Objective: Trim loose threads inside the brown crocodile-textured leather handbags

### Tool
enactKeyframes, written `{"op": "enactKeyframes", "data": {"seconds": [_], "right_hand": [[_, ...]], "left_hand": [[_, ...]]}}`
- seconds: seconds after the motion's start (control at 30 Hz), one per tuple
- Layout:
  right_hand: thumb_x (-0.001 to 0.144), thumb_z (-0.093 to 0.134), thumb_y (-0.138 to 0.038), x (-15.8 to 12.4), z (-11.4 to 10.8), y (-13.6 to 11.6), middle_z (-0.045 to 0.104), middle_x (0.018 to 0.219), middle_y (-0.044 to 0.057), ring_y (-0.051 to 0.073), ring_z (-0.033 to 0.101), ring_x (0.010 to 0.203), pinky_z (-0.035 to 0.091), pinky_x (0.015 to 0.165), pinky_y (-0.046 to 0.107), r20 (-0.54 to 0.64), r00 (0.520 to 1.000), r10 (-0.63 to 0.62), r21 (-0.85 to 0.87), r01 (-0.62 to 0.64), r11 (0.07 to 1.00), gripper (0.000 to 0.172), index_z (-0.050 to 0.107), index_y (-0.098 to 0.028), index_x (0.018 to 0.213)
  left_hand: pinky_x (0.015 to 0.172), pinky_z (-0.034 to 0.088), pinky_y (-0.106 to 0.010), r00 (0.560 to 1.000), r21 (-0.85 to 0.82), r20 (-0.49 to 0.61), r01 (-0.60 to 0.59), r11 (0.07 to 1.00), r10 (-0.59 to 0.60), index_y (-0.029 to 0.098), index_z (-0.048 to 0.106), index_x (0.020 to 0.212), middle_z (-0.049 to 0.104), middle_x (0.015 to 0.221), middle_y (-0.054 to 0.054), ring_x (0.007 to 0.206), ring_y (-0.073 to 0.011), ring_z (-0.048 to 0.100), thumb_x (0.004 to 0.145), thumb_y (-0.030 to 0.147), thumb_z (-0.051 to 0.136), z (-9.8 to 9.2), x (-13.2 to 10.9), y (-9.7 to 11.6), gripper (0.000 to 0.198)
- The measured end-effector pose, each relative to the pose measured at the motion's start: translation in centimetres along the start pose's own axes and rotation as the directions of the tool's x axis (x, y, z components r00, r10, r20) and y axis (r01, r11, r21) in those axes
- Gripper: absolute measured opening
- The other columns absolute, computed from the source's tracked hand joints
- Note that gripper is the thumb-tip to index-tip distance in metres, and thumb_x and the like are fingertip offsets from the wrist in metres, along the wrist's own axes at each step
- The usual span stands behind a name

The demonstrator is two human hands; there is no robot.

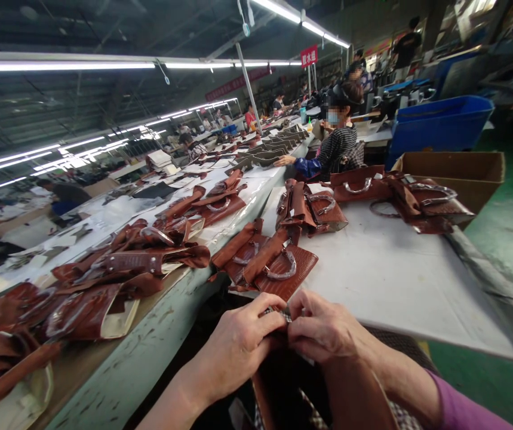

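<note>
Near my lap, my left hand (245, 334) and my right hand (328, 328) meet almost fingertip to fingertip. Both are closed in a pinch at the upper edge of a brown leather handbag (355, 391). The bag hangs below my fingers, its inside dark. What exactly lies between the fingertips is mostly hidden. Just beyond my hands, a brown crocodile-patterned handbag (294, 272) with a plastic-wrapped handle lies at the white table's near corner.
More brown handbags (126, 263) are heaped along the long bench (149, 352) on my left. Others lie on the white table (399, 269) to the right. A cardboard box (457, 164) and blue bin (439, 128) stand beyond. A co-worker (339, 140) sits at the bench.
</note>
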State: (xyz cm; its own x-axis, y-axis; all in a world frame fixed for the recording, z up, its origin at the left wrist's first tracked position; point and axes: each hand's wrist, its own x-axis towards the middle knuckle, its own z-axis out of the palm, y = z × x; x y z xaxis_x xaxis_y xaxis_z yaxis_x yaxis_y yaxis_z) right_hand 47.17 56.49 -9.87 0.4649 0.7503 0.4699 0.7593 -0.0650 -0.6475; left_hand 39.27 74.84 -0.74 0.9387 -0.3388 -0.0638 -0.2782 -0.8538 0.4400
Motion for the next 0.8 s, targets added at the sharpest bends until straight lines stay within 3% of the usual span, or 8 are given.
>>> {"op": "enactKeyframes", "data": {"seconds": [0.17, 0.3, 0.53, 0.8], "right_hand": [[0.076, 0.062, -0.013, -0.1, 0.0, 0.0, 0.051, 0.094, -0.001, 0.01, 0.052, 0.075, 0.036, 0.059, 0.021, -0.023, 0.998, 0.058, -0.022, -0.058, 0.998, 0.012, 0.062, -0.024, 0.081], [0.081, 0.057, -0.012, -0.1, 0.1, 0.0, 0.056, 0.1, 0.001, 0.011, 0.057, 0.082, 0.043, 0.068, 0.021, -0.044, 0.997, 0.056, 0.062, -0.053, 0.997, 0.01, 0.059, -0.022, 0.084], [0.084, 0.054, -0.011, 0.0, 0.5, 0.5, 0.061, 0.1, 0.002, 0.012, 0.06, 0.086, 0.048, 0.076, 0.022, -0.05, 0.999, 0.005, 0.16, 0.003, 0.987, 0.01, 0.057, -0.02, 0.085], [0.082, 0.055, -0.01, 0.1, 0.5, 0.2, 0.063, 0.095, 0.001, 0.012, 0.061, 0.083, 0.047, 0.075, 0.023, -0.081, 0.995, 0.049, 0.193, -0.032, 0.981, 0.011, 0.056, -0.02, 0.082]], "left_hand": [[0.086, 0.045, -0.023, 0.999, 0.006, -0.031, -0.019, 1.0, 0.019, 0.022, 0.058, 0.091, 0.056, 0.113, 0.001, 0.096, -0.014, 0.059, 0.087, 0.004, 0.053, 0.5, 0.2, -0.3, 0.019], [0.08, 0.044, -0.023, 0.995, 0.005, -0.09, -0.047, 0.999, 0.048, 0.019, 0.054, 0.086, 0.056, 0.104, 0.0, 0.089, -0.0129, 0.057, 0.088, 0.003, 0.05, 1.0, 0.1, -0.7, 0.016], [0.074, 0.043, -0.022, 0.989, -0.029, -0.144, -0.049, 0.998, 0.045, 0.019, 0.053, 0.083, 0.057, 0.101, 0.0, 0.086, -0.012, 0.057, 0.09, 0.006, 0.05, 1.6, 0.2, -1.0, 0.015], [0.072, 0.042, -0.022, 0.98, -0.065, -0.197, -0.012, 0.998, -0.001, 0.02, 0.05, 0.08, 0.059, 0.093, 0.001, 0.081, -0.0115, 0.057, 0.09, 0.01, 0.053, 2.3, 0.1, -1.4, 0.014]]}}
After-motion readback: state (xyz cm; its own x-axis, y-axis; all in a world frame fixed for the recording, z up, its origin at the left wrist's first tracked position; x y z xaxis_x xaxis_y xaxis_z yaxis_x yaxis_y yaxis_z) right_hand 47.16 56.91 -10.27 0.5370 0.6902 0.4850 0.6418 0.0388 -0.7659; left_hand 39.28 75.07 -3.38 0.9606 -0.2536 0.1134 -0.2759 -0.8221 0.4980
